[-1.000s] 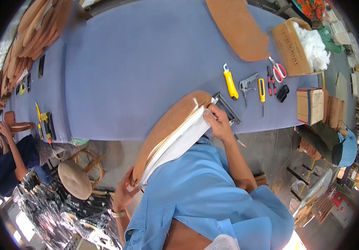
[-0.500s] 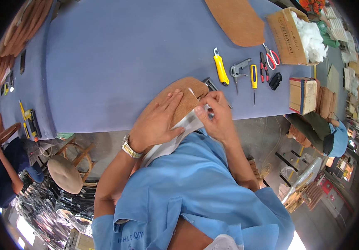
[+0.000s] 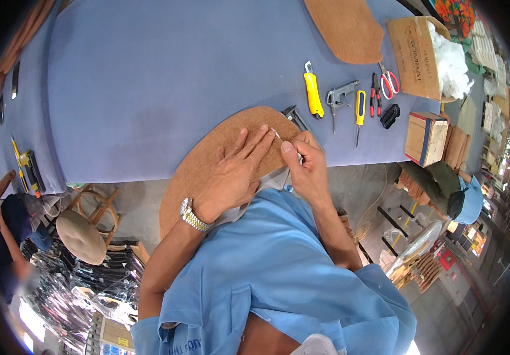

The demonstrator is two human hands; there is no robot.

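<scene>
A rounded brown fabric-covered panel [image 3: 187, 171] lies at the table's near edge against my body, with white cloth [image 3: 276, 177] showing along its near side. Flat on the brown fabric rests my left hand [image 3: 228, 174], fingers stretched, a metal watch on its wrist. My right hand [image 3: 308, 168] is pinched closed at the panel's right end, thumb against forefinger. A thin white strand [image 3: 276, 135] runs from that pinch toward my left fingertips; its full length is hidden. Just beyond the panel's right end lies a dark tool [image 3: 294, 117], partly covered.
On the blue table [image 3: 148, 77] lie a yellow utility knife [image 3: 313, 94], air blow gun [image 3: 341, 94], screwdriver [image 3: 360, 109], pliers [image 3: 375, 97], red-handled scissors [image 3: 390, 83] and another brown panel [image 3: 349, 29]. A carton [image 3: 412, 59] of white stuffing stands at right. Co-workers are at both sides.
The panel now lies flatter, with more brown fabric showing and less white cloth. My left hand has slid toward the right end; my right hand has come down to the white strand.
</scene>
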